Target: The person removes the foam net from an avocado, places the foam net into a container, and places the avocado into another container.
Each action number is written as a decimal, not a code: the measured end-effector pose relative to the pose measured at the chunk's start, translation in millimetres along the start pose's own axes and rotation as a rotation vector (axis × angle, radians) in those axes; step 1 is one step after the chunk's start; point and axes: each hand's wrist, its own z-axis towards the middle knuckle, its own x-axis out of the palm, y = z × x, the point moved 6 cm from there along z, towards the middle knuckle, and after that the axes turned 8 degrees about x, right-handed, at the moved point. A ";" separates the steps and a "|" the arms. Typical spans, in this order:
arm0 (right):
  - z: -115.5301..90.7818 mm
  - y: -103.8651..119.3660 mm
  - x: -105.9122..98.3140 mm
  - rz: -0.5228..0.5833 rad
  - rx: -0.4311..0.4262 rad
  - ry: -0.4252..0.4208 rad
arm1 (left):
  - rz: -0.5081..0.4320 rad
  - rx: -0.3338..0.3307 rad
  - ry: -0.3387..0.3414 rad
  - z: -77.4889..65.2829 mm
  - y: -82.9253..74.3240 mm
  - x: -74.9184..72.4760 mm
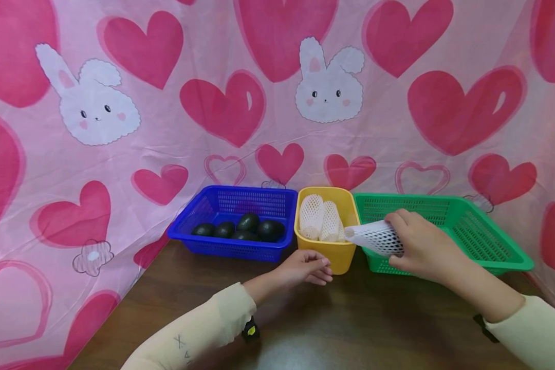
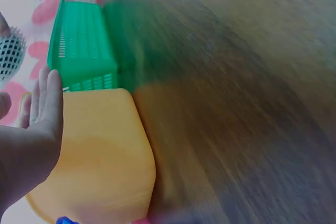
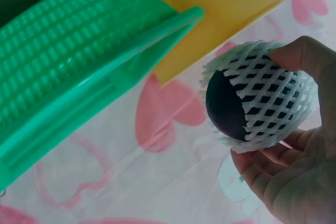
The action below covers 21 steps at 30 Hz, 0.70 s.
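Observation:
My right hand (image 1: 421,249) grips an avocado (image 3: 224,103) wrapped in a white foam net sleeve (image 1: 373,237), above the near left part of the green basket (image 1: 490,231). The right wrist view shows the fruit's dark end bare at the sleeve's opening, with thumb and fingers around the netting. In the head view, the sleeve's narrow end points left toward the yellow bin (image 1: 326,257). My left hand (image 1: 305,267) hovers in front of that bin, holding nothing, its fingers fairly straight in the left wrist view. Several white foam nets (image 1: 312,216) stand inside the bin.
To the left of the bin sits a blue basket (image 1: 233,249) with several dark avocados (image 1: 271,230). All three containers stand side by side on a brown wooden table (image 1: 351,318). Behind them hangs a pink cloth (image 1: 277,128) printed with hearts and rabbits.

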 end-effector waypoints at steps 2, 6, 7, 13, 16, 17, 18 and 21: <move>-0.8 6.2 3.2 0.010 0.004 0.019 | 0.016 0.035 -0.005 -3.0 -3.1 -3.8; -3.1 19.0 11.3 0.019 -0.001 0.047 | 0.009 0.108 -0.018 -9.2 -6.0 -10.0; -4.0 22.1 13.4 0.020 -0.005 0.049 | 0.008 0.123 -0.023 -10.6 -6.2 -11.3; -9.1 38.0 25.0 0.024 -0.011 0.058 | 0.018 0.126 -0.074 -19.7 -0.7 -21.1; -11.2 44.3 31.4 0.018 -0.008 0.066 | 0.026 0.110 -0.088 -23.4 3.0 -26.5; -11.9 46.3 33.6 0.016 -0.009 0.067 | 0.030 0.112 -0.088 -24.5 3.9 -27.9; -12.6 48.4 36.1 0.015 -0.011 0.068 | 0.030 0.114 -0.089 -25.4 4.6 -29.1; -14.1 55.1 43.3 0.021 -0.027 0.061 | 0.037 0.113 -0.093 -28.1 7.2 -32.6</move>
